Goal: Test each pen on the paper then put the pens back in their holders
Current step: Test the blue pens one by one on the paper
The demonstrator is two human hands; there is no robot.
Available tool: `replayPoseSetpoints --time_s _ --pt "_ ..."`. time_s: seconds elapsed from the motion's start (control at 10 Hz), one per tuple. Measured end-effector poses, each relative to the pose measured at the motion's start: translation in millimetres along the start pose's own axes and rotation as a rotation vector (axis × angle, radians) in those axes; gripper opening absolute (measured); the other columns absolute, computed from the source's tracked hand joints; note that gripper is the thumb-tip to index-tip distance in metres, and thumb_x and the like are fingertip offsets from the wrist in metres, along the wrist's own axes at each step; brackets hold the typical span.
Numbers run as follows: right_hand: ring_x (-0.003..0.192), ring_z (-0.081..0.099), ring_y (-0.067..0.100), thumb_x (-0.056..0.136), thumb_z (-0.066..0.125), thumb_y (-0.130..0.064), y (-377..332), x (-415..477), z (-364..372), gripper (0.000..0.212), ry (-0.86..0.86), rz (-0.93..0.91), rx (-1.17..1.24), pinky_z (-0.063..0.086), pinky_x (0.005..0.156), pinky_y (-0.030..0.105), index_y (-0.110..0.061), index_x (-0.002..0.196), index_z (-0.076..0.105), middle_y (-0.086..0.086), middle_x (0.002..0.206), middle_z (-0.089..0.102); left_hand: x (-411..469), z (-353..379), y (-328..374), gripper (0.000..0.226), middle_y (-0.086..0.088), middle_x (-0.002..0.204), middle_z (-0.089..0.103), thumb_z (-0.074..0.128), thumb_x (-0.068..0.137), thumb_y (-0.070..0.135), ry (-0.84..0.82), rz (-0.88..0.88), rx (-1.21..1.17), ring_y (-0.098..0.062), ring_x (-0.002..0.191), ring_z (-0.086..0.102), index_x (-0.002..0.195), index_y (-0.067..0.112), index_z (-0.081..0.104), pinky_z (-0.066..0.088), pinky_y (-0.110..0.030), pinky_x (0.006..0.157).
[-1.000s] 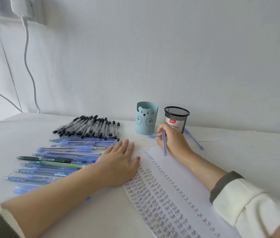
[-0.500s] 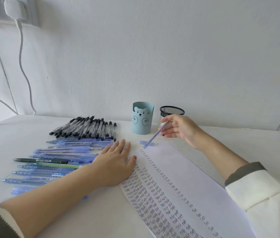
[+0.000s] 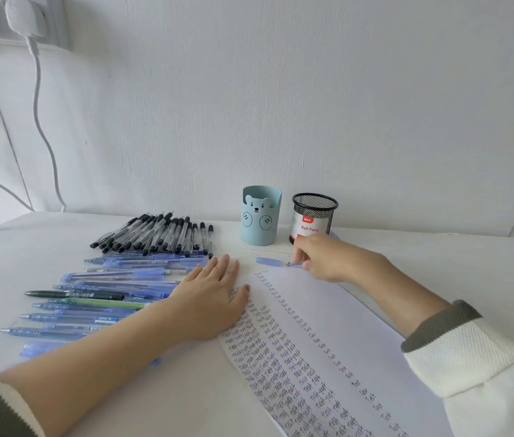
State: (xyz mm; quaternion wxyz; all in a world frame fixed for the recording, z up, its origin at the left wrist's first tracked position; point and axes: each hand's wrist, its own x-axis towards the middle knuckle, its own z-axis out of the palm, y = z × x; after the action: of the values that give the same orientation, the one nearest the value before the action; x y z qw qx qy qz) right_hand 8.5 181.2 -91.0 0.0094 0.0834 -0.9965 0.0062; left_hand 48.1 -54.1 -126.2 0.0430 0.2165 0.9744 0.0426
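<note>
Left hand (image 3: 214, 298) flat on paper (image 3: 328, 326), fingers straight, right hand (image 3: 321, 257) pinching blue pen (image 3: 295, 264) against blue cap (image 3: 268, 261), near mesh holder (image 3: 314, 216)

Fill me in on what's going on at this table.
A person is testing pens. The left hand lies flat on the paper, which is covered with columns of the word Test. The right hand pinches a blue pen, its tip right by a loose cap lying on the table in front of the mesh cup. A bear cup stands beside it. Black pens and blue pens lie in rows on the left.
</note>
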Motion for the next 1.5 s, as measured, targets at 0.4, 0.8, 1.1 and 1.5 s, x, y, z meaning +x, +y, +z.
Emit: replayPoseSetpoints --time_s 0.4,0.8,1.1,1.5 --pt "0.100 0.050 0.014 0.093 0.052 -0.013 1 1 4 0.026 0.014 -0.002 0.104 0.026 0.110 0.044 -0.037 0.102 0.049 -0.012 0.090 0.057 0 0 0 0.067 -0.001 0.161 -0.016 0.008 0.100 0.054 0.000 0.003 0.000 -0.015 0.148 -0.015 0.154 0.019 -0.012 -0.007 -0.035 0.122" --pt "0.103 0.055 0.023 0.099 0.046 -0.005 -26 8 18 0.031 0.210 -0.170 0.173 0.042 0.086 0.030 -0.011 0.126 0.061 0.005 0.113 0.050 -2 -2 2 0.066 -0.002 0.161 -0.016 0.008 0.101 0.052 -0.008 -0.003 0.010 -0.016 0.148 -0.015 0.154 0.018 -0.012 -0.007 -0.035 0.122" --pt "0.051 0.014 0.014 0.087 0.038 -0.050 -24 -13 -47 0.036 -0.221 0.122 1.835 0.016 0.050 0.026 -0.019 0.072 0.051 -0.006 0.058 0.025 -2 -2 2 0.066 -0.001 0.161 -0.016 0.008 0.101 0.052 -0.009 -0.001 0.008 -0.015 0.148 -0.015 0.154 0.019 -0.012 -0.006 -0.036 0.122" --pt "0.033 0.017 0.008 0.095 0.037 -0.051 13 -6 -55 0.037 0.215 0.388 1.739 0.011 0.038 0.014 -0.024 0.071 0.031 -0.006 0.049 0.025 -1 -2 2 0.066 -0.002 0.161 -0.016 0.008 0.101 0.053 -0.009 -0.003 0.019 -0.016 0.148 -0.015 0.154 0.018 -0.012 -0.006 -0.035 0.122"
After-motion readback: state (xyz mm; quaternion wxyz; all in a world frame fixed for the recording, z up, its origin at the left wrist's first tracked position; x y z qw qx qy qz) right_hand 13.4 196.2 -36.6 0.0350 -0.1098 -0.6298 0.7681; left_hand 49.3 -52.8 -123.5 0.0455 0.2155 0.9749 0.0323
